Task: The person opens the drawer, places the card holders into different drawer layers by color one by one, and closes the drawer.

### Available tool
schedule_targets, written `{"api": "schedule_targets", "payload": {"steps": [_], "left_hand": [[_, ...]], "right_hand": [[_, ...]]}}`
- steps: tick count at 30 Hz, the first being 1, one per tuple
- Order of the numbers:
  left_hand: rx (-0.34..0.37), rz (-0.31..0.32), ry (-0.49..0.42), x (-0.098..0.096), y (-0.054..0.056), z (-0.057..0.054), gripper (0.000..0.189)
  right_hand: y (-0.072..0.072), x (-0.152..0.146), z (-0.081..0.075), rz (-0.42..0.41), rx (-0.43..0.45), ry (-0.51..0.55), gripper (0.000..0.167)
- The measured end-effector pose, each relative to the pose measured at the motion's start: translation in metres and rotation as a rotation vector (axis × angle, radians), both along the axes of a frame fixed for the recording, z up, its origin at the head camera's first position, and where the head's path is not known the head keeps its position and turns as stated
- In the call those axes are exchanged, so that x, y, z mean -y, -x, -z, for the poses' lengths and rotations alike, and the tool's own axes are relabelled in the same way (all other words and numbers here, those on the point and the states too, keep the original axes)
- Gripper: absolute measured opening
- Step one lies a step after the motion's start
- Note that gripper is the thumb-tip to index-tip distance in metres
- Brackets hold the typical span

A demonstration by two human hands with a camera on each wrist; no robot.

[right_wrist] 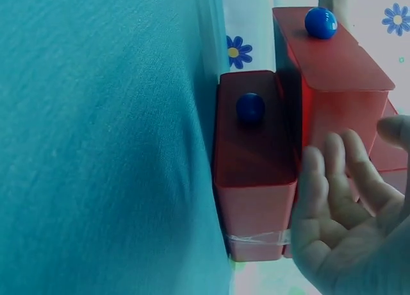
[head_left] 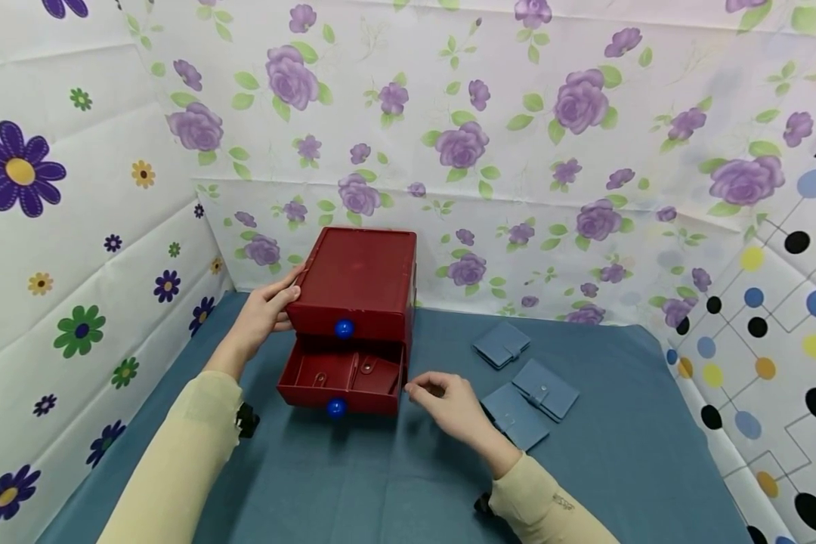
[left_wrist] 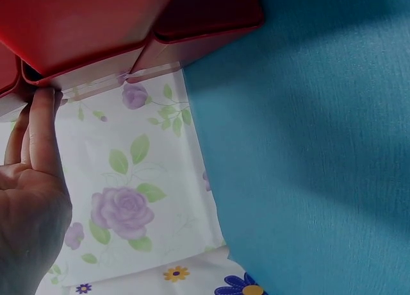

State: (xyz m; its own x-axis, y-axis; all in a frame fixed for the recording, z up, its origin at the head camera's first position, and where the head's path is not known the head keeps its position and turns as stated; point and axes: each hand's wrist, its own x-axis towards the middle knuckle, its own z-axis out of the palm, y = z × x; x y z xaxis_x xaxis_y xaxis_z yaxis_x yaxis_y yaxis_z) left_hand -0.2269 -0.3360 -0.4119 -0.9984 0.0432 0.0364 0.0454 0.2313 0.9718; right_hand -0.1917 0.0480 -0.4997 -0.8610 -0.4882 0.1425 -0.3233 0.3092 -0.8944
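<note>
A dark red two-drawer box (head_left: 357,264) stands on the blue cloth, with a blue round knob on each drawer front. The lower drawer (head_left: 306,395) is pulled out. Inside it lie red wallets (head_left: 333,369) with snap straps. My left hand (head_left: 267,306) rests against the box's left side; in the left wrist view its fingers (left_wrist: 43,128) lie straight along the side. Just right of the open drawer is my right hand (head_left: 452,404), fingertips close to the drawer's side wall. The right wrist view shows its fingers (right_wrist: 333,173) loosely bent, holding nothing; contact cannot be told.
Right of the box lie three blue-grey strap wallets: one at the back (head_left: 502,344), one in front (head_left: 513,415), and another (head_left: 546,389) partly over it. Blue cloth (head_left: 625,453) covers the table. Flower-printed sheets (head_left: 381,98) stand behind and left, a dotted one (head_left: 782,340) right.
</note>
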Motion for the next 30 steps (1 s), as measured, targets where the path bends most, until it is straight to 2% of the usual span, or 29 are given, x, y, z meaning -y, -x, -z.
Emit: {"api": "schedule_targets", "payload": {"steps": [7, 11, 18, 25, 30], "left_hand": [[-0.002, -0.003, 0.004, 0.001, 0.001, -0.001, 0.062], [-0.001, -0.003, 0.009, 0.000, 0.001, -0.002, 0.062], [-0.006, -0.004, 0.022, 0.000, 0.000, -0.002, 0.062], [-0.003, 0.000, 0.010, 0.001, 0.000, 0.000, 0.062], [0.000, 0.000, 0.004, 0.001, 0.000, 0.000, 0.062]], "right_hand": [[0.000, -0.006, 0.005, -0.120, 0.096, -0.117, 0.036], [-0.003, -0.007, 0.006, -0.204, 0.180, -0.147, 0.039], [-0.008, -0.002, 0.001, -0.324, 0.379, -0.111, 0.039], [-0.019, 0.016, -0.001, -0.388, 0.498, -0.056, 0.045], [-0.030, 0.032, 0.000, -0.425, 0.577, 0.023, 0.049]]}}
